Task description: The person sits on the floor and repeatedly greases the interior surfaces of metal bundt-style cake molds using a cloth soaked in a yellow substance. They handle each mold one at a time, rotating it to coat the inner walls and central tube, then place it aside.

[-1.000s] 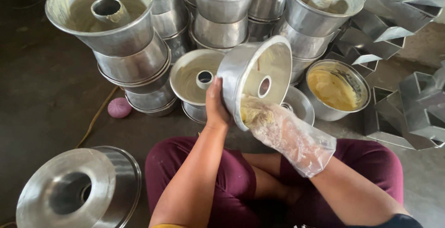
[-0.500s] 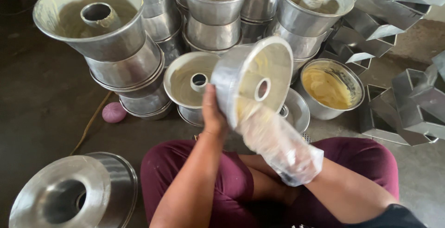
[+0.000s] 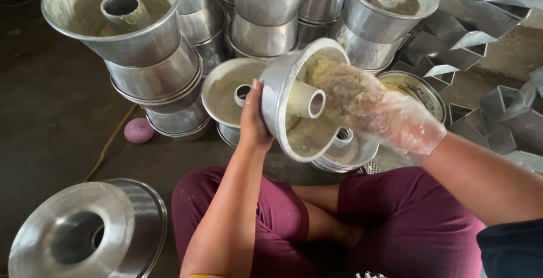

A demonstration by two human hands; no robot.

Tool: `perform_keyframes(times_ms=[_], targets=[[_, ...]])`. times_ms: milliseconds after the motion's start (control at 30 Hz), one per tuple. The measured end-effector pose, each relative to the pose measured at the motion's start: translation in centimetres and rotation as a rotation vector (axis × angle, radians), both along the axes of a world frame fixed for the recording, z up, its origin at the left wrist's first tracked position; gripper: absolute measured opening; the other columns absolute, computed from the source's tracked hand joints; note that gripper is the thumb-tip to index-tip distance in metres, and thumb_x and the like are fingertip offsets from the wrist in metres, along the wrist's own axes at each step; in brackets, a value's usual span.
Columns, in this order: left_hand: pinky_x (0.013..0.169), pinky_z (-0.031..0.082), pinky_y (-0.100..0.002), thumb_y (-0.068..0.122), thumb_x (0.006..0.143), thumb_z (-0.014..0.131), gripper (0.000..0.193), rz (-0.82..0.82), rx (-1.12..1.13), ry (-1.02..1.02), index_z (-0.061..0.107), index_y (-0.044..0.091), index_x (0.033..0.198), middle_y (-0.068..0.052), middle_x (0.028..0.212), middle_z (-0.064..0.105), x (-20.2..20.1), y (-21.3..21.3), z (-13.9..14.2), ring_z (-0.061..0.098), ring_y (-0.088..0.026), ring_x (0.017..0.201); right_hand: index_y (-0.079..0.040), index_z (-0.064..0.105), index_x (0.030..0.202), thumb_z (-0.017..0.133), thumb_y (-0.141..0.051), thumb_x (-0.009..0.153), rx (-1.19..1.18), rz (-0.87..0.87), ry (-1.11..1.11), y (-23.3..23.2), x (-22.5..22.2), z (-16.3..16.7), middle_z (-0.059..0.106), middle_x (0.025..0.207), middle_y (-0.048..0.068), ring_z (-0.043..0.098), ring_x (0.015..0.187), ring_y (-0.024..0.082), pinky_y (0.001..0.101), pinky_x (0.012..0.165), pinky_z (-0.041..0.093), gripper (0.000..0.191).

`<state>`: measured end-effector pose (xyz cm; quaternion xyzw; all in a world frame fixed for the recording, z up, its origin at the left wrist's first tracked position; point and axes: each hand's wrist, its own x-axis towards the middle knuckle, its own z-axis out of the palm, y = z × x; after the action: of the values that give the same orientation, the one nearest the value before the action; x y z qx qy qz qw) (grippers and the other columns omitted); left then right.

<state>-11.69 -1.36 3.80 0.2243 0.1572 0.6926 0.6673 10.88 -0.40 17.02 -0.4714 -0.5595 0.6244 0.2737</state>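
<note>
Left hand (image 3: 253, 121) grips the outer wall of a tube pan (image 3: 300, 100), fingers pressed together flat against the metal, thumb side toward the camera. The pan is held up on its side above the person's crossed legs, open mouth facing right, centre tube pointing right too. Right hand (image 3: 373, 108), in a thin clear plastic glove (image 3: 407, 128), is inside the pan's mouth, fingers pressed against the upper inner wall (pale yellowish coating there; whether the fingers are spread I cannot tell, the glove blurs them). Just behind the held pan, to its left, a coated tube pan (image 3: 226, 94) sits upright; just below it another small pan (image 3: 350, 148) rests on the floor. Right of the held pan, a bowl of yellowish grease (image 3: 416, 88). Behind it, stacks of pans (image 3: 266, 15). Far left of it, a tall stack (image 3: 147, 63) and a pink round object (image 3: 138, 130). Lower left, an upturned pan (image 3: 85, 233).
</note>
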Motion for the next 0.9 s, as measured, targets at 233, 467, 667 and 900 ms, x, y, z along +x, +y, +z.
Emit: perform_keyframes(times_ms=[233,467,667,900], targets=[[0.104,0.052,-0.040,0.046,0.102,0.051,0.058,0.042,0.096,-0.097,0.057,0.000,0.137,-0.014,0.131,0.067,-0.1,-0.1,-1.5,0.065,-0.028,0.118,-0.014,0.042,0.146,0.057,-0.022,0.094,-0.086,0.141,0.276,-6.3,-3.3,-3.4,0.044,0.154,0.009,0.040,0.146,0.028,0.0486,0.121,0.037,0.054],[0.109,0.048,-0.042,0.047,0.106,0.050,0.058,0.232,0.114,-0.141,0.054,0.000,0.139,-0.013,0.133,0.065,1.2,0.7,-4.7,0.062,-0.027,0.123,-0.014,0.043,0.145,0.058,-0.023,0.095,-0.004,0.226,0.455,-11.0,-5.1,-3.7,0.045,0.152,0.010,0.041,0.144,0.028,0.0487,0.120,0.038,0.053],[0.110,0.047,-0.041,0.049,0.100,0.051,0.061,0.270,0.148,-0.148,0.052,0.006,0.144,-0.006,0.137,0.062,3.1,1.1,-7.3,0.061,-0.024,0.126,-0.013,0.044,0.145,0.058,-0.024,0.095,0.134,-0.025,0.726,-9.2,-6.3,-1.7,0.047,0.151,0.010,0.043,0.142,0.028,0.0487,0.119,0.039,0.052],[0.114,0.046,-0.043,0.056,0.102,0.052,0.071,0.171,0.286,-0.114,0.050,0.002,0.148,-0.011,0.142,0.060,4.7,0.6,-7.3,0.059,-0.027,0.131,-0.013,0.046,0.144,0.059,-0.025,0.096,0.209,-0.041,0.699,-8.7,-7.7,-0.6,0.049,0.149,0.010,0.045,0.140,0.028,0.0487,0.118,0.040,0.051]])
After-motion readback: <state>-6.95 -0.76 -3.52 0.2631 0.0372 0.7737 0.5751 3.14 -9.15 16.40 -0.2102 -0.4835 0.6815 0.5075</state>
